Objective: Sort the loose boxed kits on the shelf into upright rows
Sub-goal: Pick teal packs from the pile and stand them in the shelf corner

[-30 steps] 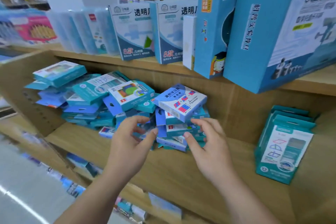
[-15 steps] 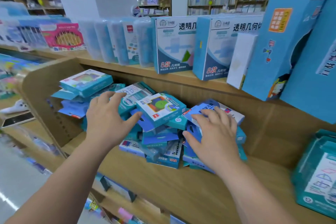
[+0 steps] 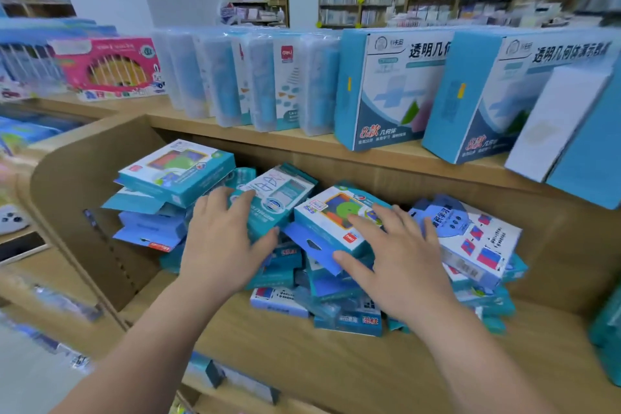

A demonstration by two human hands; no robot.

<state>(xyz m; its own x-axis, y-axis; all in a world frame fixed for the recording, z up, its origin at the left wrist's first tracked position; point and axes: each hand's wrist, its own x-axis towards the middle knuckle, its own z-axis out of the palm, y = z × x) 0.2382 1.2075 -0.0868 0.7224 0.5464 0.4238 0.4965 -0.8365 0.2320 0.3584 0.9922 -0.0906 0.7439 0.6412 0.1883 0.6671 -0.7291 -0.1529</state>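
Left hand (image 3: 225,242): your palm faces down, fingers straight and spread, resting on a teal kit (image 3: 279,191). Right hand (image 3: 400,265): flat, splayed over the green-circle kit (image 3: 336,215), unclenched. Both kits top the loose heap (image 3: 336,312) on the wooden shelf (image 3: 302,363).

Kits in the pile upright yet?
No, the boxed kits lie flat or tilted in a jumbled heap on the shelf under the left hand and right hand.
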